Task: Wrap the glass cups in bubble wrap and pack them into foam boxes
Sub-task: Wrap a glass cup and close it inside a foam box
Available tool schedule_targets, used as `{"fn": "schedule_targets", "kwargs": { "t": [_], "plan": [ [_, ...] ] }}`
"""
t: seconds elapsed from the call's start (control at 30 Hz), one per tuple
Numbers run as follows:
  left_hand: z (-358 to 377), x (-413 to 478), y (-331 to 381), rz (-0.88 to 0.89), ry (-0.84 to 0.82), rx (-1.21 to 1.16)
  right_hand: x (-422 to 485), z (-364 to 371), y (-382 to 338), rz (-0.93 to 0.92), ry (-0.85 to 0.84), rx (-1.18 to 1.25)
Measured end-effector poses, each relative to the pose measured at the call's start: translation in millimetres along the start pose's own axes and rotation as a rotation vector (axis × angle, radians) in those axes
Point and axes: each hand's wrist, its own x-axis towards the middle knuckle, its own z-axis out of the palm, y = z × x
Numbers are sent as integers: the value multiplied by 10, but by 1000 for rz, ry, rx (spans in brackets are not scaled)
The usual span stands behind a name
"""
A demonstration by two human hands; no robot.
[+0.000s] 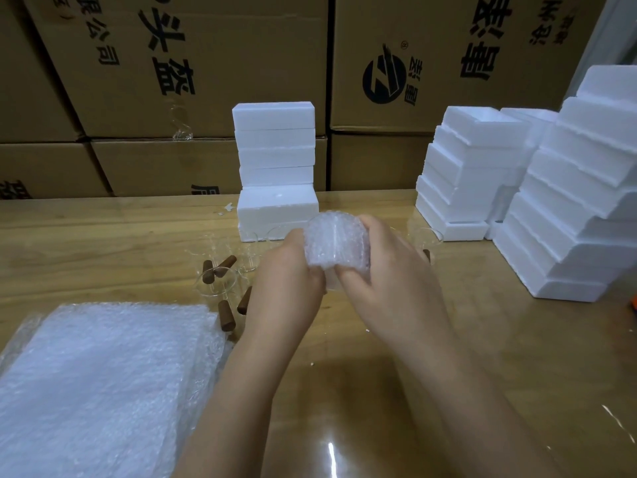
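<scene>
A glass cup wrapped in bubble wrap (336, 241) is held above the table's middle. My left hand (287, 281) grips its left side and my right hand (386, 267) grips its right side, fingers curled under the bundle. The cup itself is hidden by the wrap. Several bare glass cups with brown wooden handles (220, 270) lie on the table to the left of my hands. Another glass cup (429, 238) stands to the right. A pile of bubble wrap sheets (103, 381) lies at the near left. A closed foam box (277, 210) sits just behind the bundle.
A stack of foam boxes (275, 146) rises behind the closed box. More foam boxes (465, 174) are stacked at the right, with a taller stack (579, 208) beside them. Cardboard cartons (193, 74) wall off the back. The wooden table (448, 357) is glossy.
</scene>
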Motion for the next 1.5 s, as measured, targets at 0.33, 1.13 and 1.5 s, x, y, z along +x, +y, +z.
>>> {"fn": "schedule_targets", "kwargs": {
  "t": [0.33,1.13,1.5],
  "plan": [
    [48,-63,1,99,-150,109,31,-49,99,112,57,-155],
    [-255,-173,166,746,-100,-146,15,-367,147,194,-818,784],
    [-153,-249,304,588,-148,-40,80,-270,95,318,-528,365]
  ]
}}
